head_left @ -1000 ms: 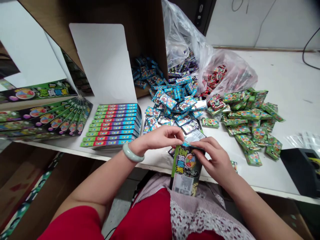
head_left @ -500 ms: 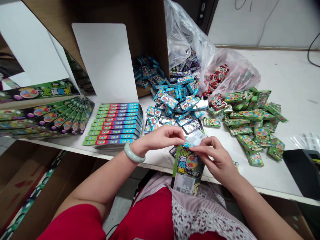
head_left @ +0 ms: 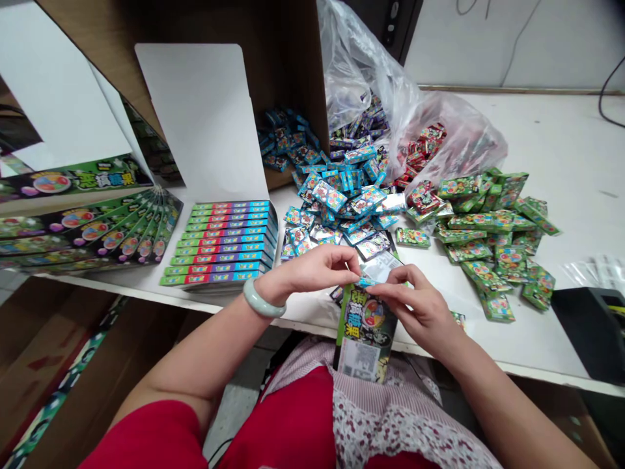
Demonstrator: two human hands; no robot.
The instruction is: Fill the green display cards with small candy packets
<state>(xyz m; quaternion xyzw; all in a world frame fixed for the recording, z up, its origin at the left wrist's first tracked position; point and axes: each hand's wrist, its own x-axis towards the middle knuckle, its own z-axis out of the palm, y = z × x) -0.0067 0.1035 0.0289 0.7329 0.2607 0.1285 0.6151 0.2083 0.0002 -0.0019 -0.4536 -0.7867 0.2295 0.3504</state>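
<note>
Between my fingertips is a small blue candy box [head_left: 367, 282], seen nearly edge-on. My left hand [head_left: 328, 267], with a pale green bangle at the wrist, pinches its left end. Thumb and fingers of my right hand [head_left: 420, 306] close on its right end. Just below it, a green and black printed package [head_left: 364, 326] with a bright candy picture and a white label hangs over the table edge against my lap. Behind my hands lies a loose heap of small blue boxes [head_left: 336, 195]. Several green boxes [head_left: 488, 221] are piled to the right.
A display carton with a raised white lid [head_left: 205, 124] holds rows of coloured boxes [head_left: 222, 241]. Fanned folded cartons [head_left: 112, 228] stand at left. Behind are a big cardboard box [head_left: 288, 58], a clear plastic bag [head_left: 459, 130] with red boxes, and purple boxes [head_left: 361, 124]. A black object [head_left: 590, 332] sits at right.
Both hands stay almost in place on the small blue box. The whole view has shifted very slightly; the heaps look the same.
</note>
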